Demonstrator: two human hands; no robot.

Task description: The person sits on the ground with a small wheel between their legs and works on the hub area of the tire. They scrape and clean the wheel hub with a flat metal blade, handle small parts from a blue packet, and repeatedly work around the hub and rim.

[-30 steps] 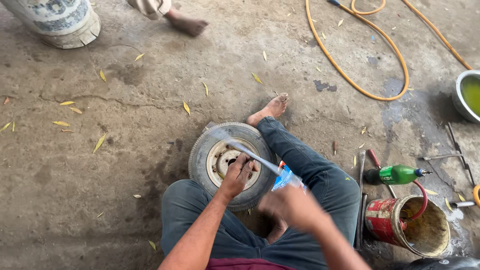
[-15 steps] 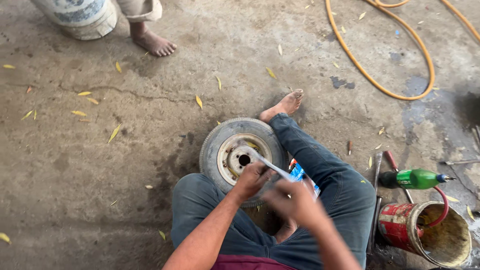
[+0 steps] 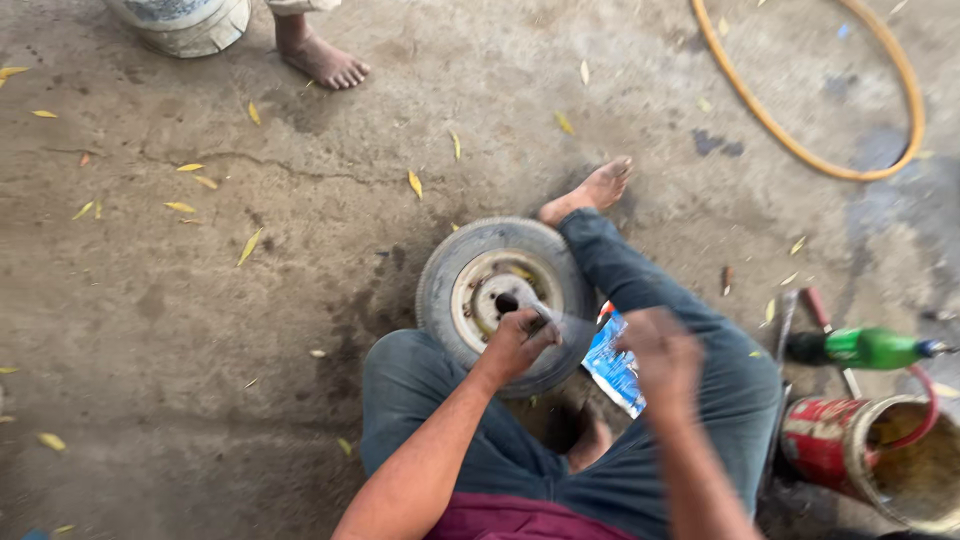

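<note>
A small grey tyre on a rusty white rim (image 3: 500, 295) lies flat on the concrete between my legs. My left hand (image 3: 515, 345) rests on its near edge, fingers closed around a thin grey rod (image 3: 552, 318) that is blurred. My right hand (image 3: 660, 355) hovers over my right thigh, blurred by motion. A blue and white packet (image 3: 612, 365) lies just left of its fingers, over my leg; whether the hand holds it is unclear. My bare right foot (image 3: 590, 190) sticks out beyond the tyre.
A green bottle (image 3: 865, 348) and a rusty red can (image 3: 880, 455) stand at my right, with hand tools (image 3: 812, 312) beside them. A yellow hose (image 3: 800, 140) loops at the back right. Another person's bare foot (image 3: 322, 60) and a white bucket (image 3: 185, 20) are at the top.
My right hand has drawn to the right, away from my left hand. The long rod that reached across the rim now shows only as a short blur at my left fingers.
</note>
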